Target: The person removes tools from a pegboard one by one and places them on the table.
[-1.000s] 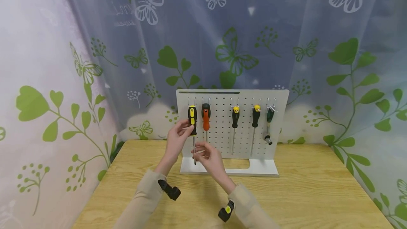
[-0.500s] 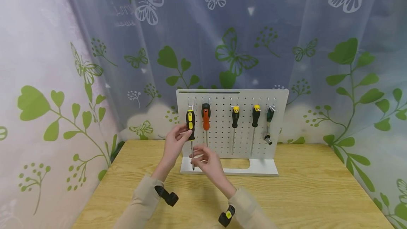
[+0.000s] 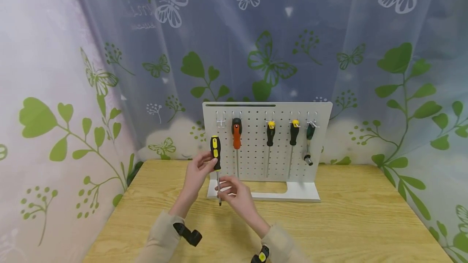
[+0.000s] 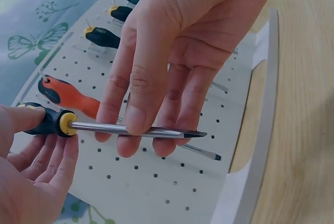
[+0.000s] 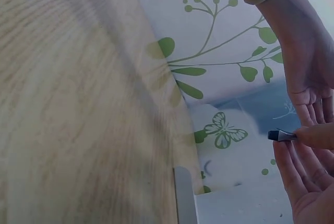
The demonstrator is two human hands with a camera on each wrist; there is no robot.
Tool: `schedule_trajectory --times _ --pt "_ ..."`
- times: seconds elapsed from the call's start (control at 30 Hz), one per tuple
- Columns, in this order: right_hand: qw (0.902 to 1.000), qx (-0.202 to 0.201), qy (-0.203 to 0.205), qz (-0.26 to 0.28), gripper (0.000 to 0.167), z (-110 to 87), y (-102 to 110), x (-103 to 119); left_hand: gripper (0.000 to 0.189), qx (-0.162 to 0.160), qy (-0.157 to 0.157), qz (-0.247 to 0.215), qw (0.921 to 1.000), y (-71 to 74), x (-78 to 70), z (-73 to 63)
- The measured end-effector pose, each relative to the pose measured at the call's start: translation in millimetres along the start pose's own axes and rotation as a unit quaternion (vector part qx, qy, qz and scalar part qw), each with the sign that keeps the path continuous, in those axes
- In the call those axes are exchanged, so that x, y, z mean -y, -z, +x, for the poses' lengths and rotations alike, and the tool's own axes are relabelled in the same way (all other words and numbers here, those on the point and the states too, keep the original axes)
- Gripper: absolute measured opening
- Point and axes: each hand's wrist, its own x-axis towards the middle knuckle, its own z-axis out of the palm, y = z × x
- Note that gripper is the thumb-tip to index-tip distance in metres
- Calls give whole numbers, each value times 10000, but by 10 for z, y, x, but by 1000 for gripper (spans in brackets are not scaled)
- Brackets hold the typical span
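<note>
A flat-blade screwdriver point(image 3: 215, 149) with a black and yellow handle is held in front of the board's left side, handle up and slightly tilted. My left hand point(image 3: 196, 173) pinches the lower handle between thumb and fingers. Lower down, my right hand point(image 3: 239, 199) pinches the steel shaft near its tip. In the left wrist view the shaft point(image 4: 99, 126) runs between the right thumb and fingers, its dark tip sticking out. The right wrist view shows that tip point(image 5: 282, 136) beside the right thumb. Behind is a bare double hook point(image 3: 221, 123) on the white pegboard point(image 3: 252, 157).
An orange and black screwdriver point(image 3: 237, 135) hangs just right of the bare hook. Two black and yellow screwdrivers, one here point(image 3: 270, 134), and a green-handled driver point(image 3: 310, 132) hang farther right. The pegboard's base stands on a wooden table point(image 3: 351, 222), before a patterned curtain point(image 3: 219, 31).
The screwdriver has come off the leftmost hook and moved down, slightly left and toward me. Both hands travel with it, keeping their hold. The other hanging tools have not moved.
</note>
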Motion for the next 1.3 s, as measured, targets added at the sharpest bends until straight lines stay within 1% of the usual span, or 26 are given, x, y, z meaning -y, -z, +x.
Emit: schedule_trajectory --times 0.07,0.2,0.37,0.53,0.77,0.97,1.13,1.3 --pt "9999 49 -44 138 34 -30 -21 -7 37 5 54 -53 10000 13 24 -21" --pt "9990 141 -221 354 32 -88 -59 -27 38 -3 118 -15 9999 38 81 -80" --pt "9983 218 -409 349 31 -150 -103 -68 38 16 311 120 9994 74 159 -156" --pt "9972 296 -514 457 32 -207 -148 -109 39 36 415 157 9990 107 243 -225" --pt "9944 419 -538 802 34 -262 -203 -167 39 34 547 213 9983 142 368 -307" --pt "9934 449 -721 767 39 -323 -254 -191 36 15 697 246 9973 187 479 -366" --pt "9933 484 -819 654 37 -382 -306 -229 36 11 795 201 9966 225 544 -439" --pt "9921 491 -927 693 36 -459 -364 -255 39 32 896 366 9953 257 586 -522"
